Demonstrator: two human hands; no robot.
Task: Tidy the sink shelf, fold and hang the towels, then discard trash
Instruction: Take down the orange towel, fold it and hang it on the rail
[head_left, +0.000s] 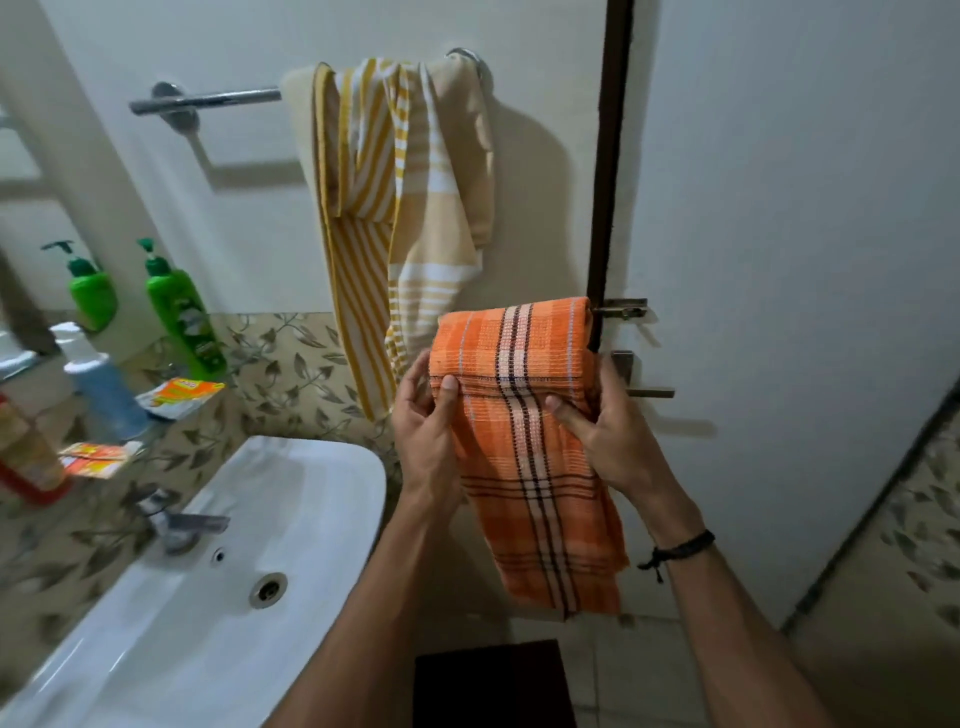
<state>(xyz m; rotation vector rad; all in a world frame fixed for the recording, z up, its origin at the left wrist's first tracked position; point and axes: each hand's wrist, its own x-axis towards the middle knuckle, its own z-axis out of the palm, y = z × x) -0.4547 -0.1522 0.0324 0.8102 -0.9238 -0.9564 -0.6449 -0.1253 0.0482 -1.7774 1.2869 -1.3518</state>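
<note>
orange plaid towel (524, 415), folded over, pinched at either side between both hands (519, 431)

A home bathroom: a white washbasin (249, 545) with a tap (179, 522) stands below a leaf-patterned tile band (291, 369), a chrome towel rail (208, 98) carries a striped towel (395, 208), and soap bottles (182, 312) stand on the shelf.

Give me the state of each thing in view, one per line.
Orange towel: folded over, held in both hands, not hung.
Yellow towel: bunched on the rail, unfolded.
Rail: left part bare.
Left hand: gripping the orange towel's left edge.
Right hand: gripping its right edge.
Green bottle: upright, capped.
Packets: loose on the shelf.
Sink: dry-looking, tap off.
</note>
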